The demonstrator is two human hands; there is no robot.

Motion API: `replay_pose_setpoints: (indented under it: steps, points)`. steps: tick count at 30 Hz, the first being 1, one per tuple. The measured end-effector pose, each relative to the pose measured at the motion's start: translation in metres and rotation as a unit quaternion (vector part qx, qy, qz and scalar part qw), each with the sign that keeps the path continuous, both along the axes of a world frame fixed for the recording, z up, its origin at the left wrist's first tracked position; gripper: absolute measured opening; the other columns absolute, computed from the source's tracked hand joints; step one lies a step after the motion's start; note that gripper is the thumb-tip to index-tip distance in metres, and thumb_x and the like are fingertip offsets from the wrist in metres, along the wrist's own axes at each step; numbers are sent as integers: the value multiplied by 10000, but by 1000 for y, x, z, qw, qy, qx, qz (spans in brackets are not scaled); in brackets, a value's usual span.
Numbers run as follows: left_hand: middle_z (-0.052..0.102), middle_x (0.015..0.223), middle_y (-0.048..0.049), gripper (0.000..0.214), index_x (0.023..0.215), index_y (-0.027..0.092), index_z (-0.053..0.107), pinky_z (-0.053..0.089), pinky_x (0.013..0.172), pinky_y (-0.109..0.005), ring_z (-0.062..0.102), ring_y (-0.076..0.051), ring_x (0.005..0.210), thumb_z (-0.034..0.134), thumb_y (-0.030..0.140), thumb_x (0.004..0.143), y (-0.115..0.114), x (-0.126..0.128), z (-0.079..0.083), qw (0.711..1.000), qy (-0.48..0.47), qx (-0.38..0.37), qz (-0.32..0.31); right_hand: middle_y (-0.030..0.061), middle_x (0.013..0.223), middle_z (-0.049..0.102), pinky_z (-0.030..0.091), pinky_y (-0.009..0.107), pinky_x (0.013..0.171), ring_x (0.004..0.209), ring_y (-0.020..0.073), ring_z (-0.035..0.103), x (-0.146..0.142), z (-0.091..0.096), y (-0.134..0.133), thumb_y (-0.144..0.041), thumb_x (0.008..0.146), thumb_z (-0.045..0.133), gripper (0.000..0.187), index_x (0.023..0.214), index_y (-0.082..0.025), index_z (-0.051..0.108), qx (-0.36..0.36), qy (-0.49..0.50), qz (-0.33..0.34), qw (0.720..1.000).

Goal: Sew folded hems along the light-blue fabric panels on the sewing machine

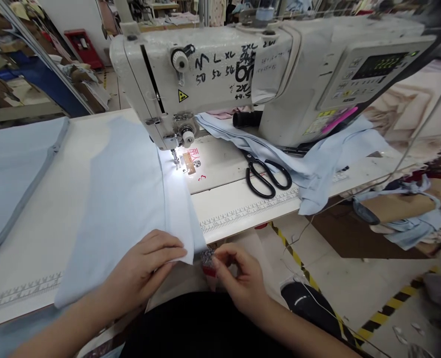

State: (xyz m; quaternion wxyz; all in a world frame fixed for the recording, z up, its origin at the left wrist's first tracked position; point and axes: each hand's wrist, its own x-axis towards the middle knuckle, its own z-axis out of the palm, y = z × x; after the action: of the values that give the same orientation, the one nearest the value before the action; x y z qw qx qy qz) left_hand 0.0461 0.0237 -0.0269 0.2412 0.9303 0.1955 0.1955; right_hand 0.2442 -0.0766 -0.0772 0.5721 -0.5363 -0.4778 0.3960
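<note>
A white industrial sewing machine head (201,69) stands over the table, its lit needle and presser foot (175,157) resting at the edge of a folded pale blue fabric panel (123,199). My left hand (141,268) is shut on the panel's near edge. My right hand (238,278) pinches a small grey and red patterned label (207,262) beside that edge. Its fingers hide part of the label. Black-handled scissors (267,174) lie on the table beyond my right hand.
A white sewing table (242,219) with a printed ruler along its edge carries another blue piece with grey binding (19,184) at left and crumpled blue fabric (317,169) at right. The machine's control panel (373,74) faces right. Yellow-black tape (298,261) marks the floor.
</note>
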Motion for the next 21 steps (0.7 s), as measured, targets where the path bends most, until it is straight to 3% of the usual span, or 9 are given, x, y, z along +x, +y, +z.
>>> replay_pose_setpoints:
  steps: [2,5,7,9,12,14,15,18,21]
  points:
    - [638,1054,-55,319,1112,224,586,498,822,-305,575,-176,992,450,42,889,2,-6,1,1000,4,-4,-4,4,685,619,454,218,508,544,109,556,4,1,4,-249,872,557,139,965,-161,609,82,-174,-23,981]
    - [648,1042,-53,298,1096,224,589,501,810,-304,585,-172,969,453,52,895,1,-8,-1,1000,-1,13,4,-3,625,617,398,215,469,484,105,526,1,2,12,-255,888,552,223,1059,-122,601,116,-344,-38,931]
    - [651,1029,-55,283,1087,217,586,504,809,-308,589,-172,959,455,58,894,0,-8,-3,999,-9,32,10,1,618,624,373,219,479,497,109,530,-5,4,16,-232,907,515,162,984,-138,622,129,-400,-38,907]
    - [654,1021,-53,256,1057,215,585,509,811,-307,595,-171,959,456,69,892,-2,-8,-5,999,-16,42,20,7,636,623,372,219,509,542,112,541,-11,9,19,-192,914,473,164,848,-163,620,131,-395,-21,909]
    - [656,1005,-44,193,997,212,564,523,779,-279,617,-157,936,435,104,902,-5,-12,-4,998,-25,10,60,21,712,609,399,224,547,604,118,546,-16,20,21,-213,890,476,169,751,-180,565,87,-283,6,955]
    - [655,1000,-38,163,983,212,538,525,758,-262,628,-146,915,419,127,912,-6,-14,-2,995,-24,-23,90,-15,653,566,392,215,484,516,103,519,-17,27,23,-272,869,504,129,764,-196,511,1,-125,40,991]
    - [655,1002,-38,153,986,211,528,525,753,-259,631,-143,907,414,136,916,-6,-14,-2,994,-23,-33,101,-49,596,533,377,206,442,448,91,494,-17,29,24,-304,853,526,130,780,-206,481,-52,-28,64,996]
    - [654,1001,-46,130,992,209,516,527,739,-269,635,-149,892,418,162,922,-4,-11,-2,993,-16,-39,112,-120,492,486,402,197,408,366,91,513,-19,34,24,-374,759,653,275,843,-218,443,-169,211,117,956]
    - [650,981,-52,120,972,210,526,533,730,-285,632,-162,894,435,157,913,-6,-10,-1,995,-44,-7,86,-81,554,604,469,224,471,446,122,609,-21,31,17,-379,635,783,443,912,-191,494,-207,291,114,927]
